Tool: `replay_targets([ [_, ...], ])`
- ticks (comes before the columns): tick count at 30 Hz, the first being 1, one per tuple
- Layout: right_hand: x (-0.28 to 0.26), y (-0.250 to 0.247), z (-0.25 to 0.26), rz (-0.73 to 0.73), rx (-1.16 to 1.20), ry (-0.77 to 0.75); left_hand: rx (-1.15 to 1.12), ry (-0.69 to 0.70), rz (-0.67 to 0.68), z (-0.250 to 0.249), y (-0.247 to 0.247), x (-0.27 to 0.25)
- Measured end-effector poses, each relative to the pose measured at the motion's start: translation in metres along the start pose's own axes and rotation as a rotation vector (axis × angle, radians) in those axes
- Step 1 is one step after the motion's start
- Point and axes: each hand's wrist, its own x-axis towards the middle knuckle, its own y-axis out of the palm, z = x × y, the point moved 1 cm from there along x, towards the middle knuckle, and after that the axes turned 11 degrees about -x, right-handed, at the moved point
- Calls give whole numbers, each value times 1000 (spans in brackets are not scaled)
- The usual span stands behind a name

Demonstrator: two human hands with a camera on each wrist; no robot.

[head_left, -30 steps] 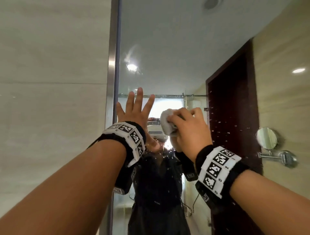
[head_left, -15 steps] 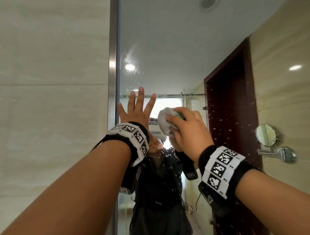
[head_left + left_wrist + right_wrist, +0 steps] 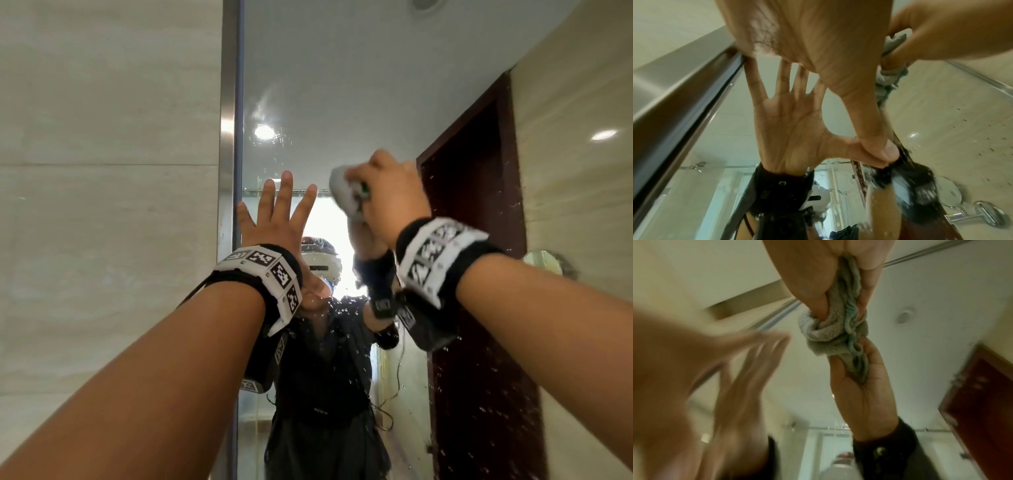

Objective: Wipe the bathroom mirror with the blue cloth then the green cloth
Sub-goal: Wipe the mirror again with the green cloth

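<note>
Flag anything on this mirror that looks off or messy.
Droplets speckle the mirror, clearest over the dark door reflection at the lower right. The right hand presses a bunched cloth to the glass; the left hand rests flat on it.

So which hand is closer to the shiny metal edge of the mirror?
Left. The left hand lies spread on the glass right beside the metal edge; the right hand wipes farther along.

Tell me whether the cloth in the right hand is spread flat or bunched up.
Bunched: the cloth is wadded into folds inside the right hand.
</note>
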Motion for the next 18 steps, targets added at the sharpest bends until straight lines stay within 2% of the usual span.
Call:
replay_targets([
  [2, 18, -5, -6, -13, 5, 75, -5, 7, -2, 0, 0, 0],
  [4, 9, -1, -3, -1, -19, 55, 5, 8, -4, 0, 0, 0],
  [8, -38, 10, -2, 30, -7, -97, 12, -2, 3, 0, 0, 1],
  [11, -35, 10, -11, 82, -83, -192, 7, -14, 22, -3, -2, -1],
  [12, -26, 8, -16, 70, -100, -184, 16, -22, 26, -5, -3, -1],
  [16, 21, -3, -41, -56, 8, 27, 31, -47, 35, -7, -3, 0],
  [18, 24, -1, -41, -70, -15, 62, 33, -44, 31, -6, -3, 1],
])
